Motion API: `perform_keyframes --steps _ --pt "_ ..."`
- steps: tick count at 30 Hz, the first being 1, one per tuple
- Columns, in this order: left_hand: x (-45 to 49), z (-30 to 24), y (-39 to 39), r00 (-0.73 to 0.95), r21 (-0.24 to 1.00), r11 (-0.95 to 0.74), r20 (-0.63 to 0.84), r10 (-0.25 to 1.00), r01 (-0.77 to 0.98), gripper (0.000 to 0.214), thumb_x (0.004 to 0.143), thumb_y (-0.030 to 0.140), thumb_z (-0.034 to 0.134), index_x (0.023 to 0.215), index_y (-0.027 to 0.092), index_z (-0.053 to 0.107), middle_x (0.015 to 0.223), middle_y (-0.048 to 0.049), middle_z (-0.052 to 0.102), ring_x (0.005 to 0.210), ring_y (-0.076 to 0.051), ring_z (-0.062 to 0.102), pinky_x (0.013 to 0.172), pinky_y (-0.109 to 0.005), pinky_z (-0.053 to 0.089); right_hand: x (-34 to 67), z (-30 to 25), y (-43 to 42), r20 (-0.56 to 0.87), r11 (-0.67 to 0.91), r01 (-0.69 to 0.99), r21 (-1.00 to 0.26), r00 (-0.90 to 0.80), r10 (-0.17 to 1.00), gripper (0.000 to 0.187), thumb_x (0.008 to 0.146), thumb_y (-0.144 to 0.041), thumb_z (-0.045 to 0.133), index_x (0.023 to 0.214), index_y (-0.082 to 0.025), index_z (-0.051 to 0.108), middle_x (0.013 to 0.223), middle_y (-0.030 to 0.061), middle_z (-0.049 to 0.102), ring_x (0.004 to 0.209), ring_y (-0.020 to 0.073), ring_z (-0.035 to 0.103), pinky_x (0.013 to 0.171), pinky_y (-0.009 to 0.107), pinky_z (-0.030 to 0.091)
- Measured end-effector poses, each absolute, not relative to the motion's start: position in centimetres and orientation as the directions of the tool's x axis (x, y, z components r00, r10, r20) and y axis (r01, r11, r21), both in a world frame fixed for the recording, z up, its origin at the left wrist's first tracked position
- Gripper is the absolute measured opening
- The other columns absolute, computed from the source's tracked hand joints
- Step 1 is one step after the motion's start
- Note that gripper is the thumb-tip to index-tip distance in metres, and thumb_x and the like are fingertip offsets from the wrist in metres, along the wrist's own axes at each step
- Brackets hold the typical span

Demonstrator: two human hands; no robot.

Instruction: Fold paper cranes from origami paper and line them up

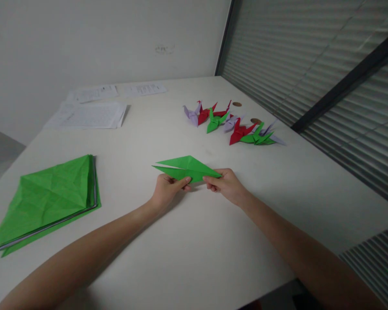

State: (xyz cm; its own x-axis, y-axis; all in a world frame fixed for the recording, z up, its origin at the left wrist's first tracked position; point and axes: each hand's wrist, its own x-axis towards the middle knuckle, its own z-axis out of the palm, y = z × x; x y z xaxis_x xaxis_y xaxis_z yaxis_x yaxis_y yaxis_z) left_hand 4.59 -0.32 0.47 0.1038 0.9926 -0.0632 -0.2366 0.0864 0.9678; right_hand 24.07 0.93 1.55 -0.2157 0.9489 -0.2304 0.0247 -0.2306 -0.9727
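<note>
The long points of the green fold look thin, so a hard pinch or an uneven press could crease them off line or tear a tip. The left hand and right hand are both closed on its near edge, thumbs on top, holding it just above the desk, in front of the paper cranes and right of the green paper stack.

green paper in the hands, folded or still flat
Folded: the green paper is a narrow pointed shape with layered flaps, pinched by left hand and right hand.
</note>
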Motion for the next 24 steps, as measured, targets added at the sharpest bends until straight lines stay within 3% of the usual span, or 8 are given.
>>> perform_keyframes --steps 8,18,24 --pt "5.1 0.7 -1.0 0.024 0.976 0.065 -0.062 0.998 -0.208 0.027 0.064 0.034 0.084 0.068 0.009 0.071 0.062 -0.0079 0.072 0.053 -0.016 0.065 0.056 -0.027 0.057 22.3 0.3 0.1 -0.231 -0.289 -0.202 -0.936 -0.266 0.936 0.031 0.056 -0.040 0.084 0.064 -0.017 0.065 0.057 -0.0016 0.058 0.050 0.0083 0.046 0.048 0.025 0.034" --pt "4.8 0.2 -0.7 0.155 0.963 0.080 -0.041 0.987 -0.256 0.043 0.072 0.052 0.074 0.073 0.009 0.074 0.070 -0.0107 0.073 0.059 -0.019 0.068 0.063 -0.034 0.061 23.4 0.6 0.3 -0.257 -0.264 0.014 -0.964 -0.288 0.922 0.035 0.061 -0.046 0.081 0.067 -0.014 0.069 0.055 0.0020 0.061 0.048 0.0104 0.050 0.047 0.027 0.035" --pt "4.4 0.4 -0.4 0.061 0.970 0.045 -0.031 0.998 -0.237 0.043 0.073 0.053 0.074 0.068 0.010 0.074 0.066 -0.0110 0.073 0.055 -0.017 0.066 0.060 -0.032 0.058 25.0 1.2 1.6 -0.285 -0.303 -0.040 -0.952 -0.247 0.926 0.034 0.055 -0.042 0.085 0.066 -0.016 0.065 0.054 -0.0012 0.058 0.048 0.0080 0.045 0.045 0.024 0.031"
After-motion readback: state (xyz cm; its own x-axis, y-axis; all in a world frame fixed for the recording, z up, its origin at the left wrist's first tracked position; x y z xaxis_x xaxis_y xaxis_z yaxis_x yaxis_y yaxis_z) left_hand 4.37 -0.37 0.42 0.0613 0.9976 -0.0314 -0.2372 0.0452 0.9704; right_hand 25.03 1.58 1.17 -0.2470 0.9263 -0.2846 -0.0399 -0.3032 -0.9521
